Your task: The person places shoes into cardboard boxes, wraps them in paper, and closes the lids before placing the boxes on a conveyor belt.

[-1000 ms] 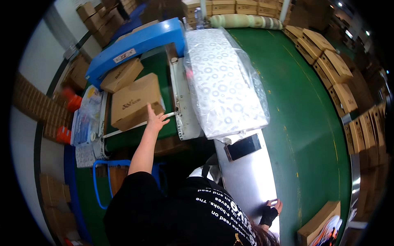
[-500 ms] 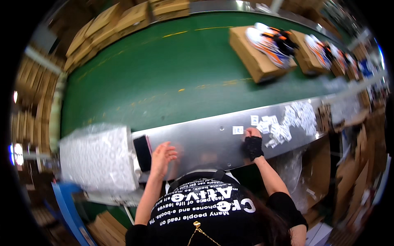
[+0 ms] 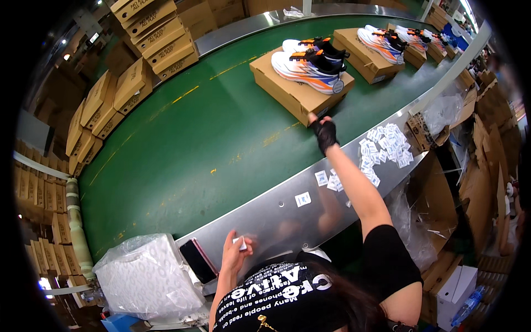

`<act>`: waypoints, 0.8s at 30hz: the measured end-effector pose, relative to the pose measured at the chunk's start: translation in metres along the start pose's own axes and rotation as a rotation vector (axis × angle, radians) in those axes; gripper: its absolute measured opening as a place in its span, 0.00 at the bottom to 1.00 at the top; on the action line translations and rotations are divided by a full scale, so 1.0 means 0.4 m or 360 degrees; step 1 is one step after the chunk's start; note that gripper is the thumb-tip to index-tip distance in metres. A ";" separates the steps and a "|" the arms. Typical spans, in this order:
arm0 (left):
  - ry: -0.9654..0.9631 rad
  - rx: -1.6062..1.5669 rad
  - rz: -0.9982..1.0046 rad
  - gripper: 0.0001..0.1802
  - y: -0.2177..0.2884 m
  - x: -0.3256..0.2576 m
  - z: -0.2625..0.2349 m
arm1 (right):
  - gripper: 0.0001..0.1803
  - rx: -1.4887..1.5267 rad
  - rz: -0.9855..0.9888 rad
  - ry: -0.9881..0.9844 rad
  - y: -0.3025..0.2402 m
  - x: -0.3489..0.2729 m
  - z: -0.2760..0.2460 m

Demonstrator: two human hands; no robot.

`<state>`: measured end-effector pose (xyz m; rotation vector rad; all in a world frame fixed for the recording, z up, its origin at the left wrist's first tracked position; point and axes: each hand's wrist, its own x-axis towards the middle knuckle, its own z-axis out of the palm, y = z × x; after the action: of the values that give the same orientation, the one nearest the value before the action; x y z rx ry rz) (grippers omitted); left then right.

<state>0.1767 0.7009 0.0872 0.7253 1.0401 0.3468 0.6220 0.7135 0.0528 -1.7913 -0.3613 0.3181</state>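
Note:
My left hand [image 3: 237, 252] is closed on a small white packet [image 3: 241, 243] above the steel ledge, near a dark phone. My right hand [image 3: 324, 134], in a black fingerless glove, reaches over the green conveyor belt [image 3: 182, 149] and touches the near corner of a brown shoebox [image 3: 279, 98]. Its fingers look curled at the corner; whether they grip it is unclear. On the box lid lies a pair of white, orange and blue running shoes [image 3: 304, 69], with a round tag on the nearer one. A loose white packet [image 3: 302, 199] lies flat on the ledge.
A pile of white packets [image 3: 390, 143] covers the ledge's right part. The phone [image 3: 198, 260] lies left, beside a plastic-wrapped stack of patterned paper [image 3: 141, 274]. More shoeboxes topped with shoes [image 3: 381, 44] line the belt at back right. Stacked boxes [image 3: 166, 47] stand beyond the belt's far side.
My right hand has moved from the packets on the ledge out to the shoebox corner. My left hand, open before, now holds a white packet. The view has turned and the boxes appear further left.

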 end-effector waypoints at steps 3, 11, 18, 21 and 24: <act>0.0138 -0.0051 -0.0090 0.14 -0.039 -0.003 -0.070 | 0.17 0.0518 0.0504 0.0055 -0.022 0.105 0.030; 0.0166 0.0045 -0.0074 0.10 -0.016 -0.006 -0.039 | 0.17 0.0481 0.0581 -0.0469 -0.104 -0.296 0.147; 0.0270 -0.0082 -0.0011 0.10 -0.009 -0.056 -0.070 | 0.11 -0.0575 -0.1967 -0.0382 -0.384 -0.383 -0.003; 0.0237 -0.0094 0.0015 0.11 -0.027 -0.069 -0.071 | 0.27 -0.1869 -0.1120 -0.0663 -0.443 -0.240 0.014; 0.0223 -0.0104 0.0049 0.10 -0.029 -0.075 -0.068 | 0.29 -0.1632 -0.1330 -0.0908 -0.319 -0.071 0.085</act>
<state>0.1377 0.6851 0.0906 0.6665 1.1455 0.4615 0.5726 0.7615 0.1689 -2.2675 -1.8741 0.0072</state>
